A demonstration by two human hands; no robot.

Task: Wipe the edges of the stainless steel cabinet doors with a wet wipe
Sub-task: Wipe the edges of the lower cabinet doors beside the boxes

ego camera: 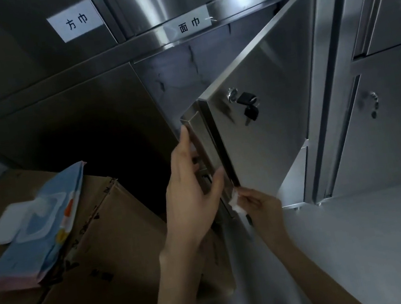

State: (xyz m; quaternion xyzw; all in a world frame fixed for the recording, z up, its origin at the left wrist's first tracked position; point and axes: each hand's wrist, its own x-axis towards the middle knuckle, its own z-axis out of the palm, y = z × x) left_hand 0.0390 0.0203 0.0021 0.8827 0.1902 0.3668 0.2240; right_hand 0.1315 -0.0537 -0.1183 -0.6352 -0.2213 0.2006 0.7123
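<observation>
White wipe between right fingers

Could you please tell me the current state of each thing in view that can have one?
cabinet door: swung open, gripped at its free edge by the left hand.
key: inserted in the lock, a second key hanging from it.
wet wipe: crumpled, pinched by the right hand against the door's lower edge.
wipe pack: lid flipped open, lying on the cardboard box.
door to the right: closed.
</observation>
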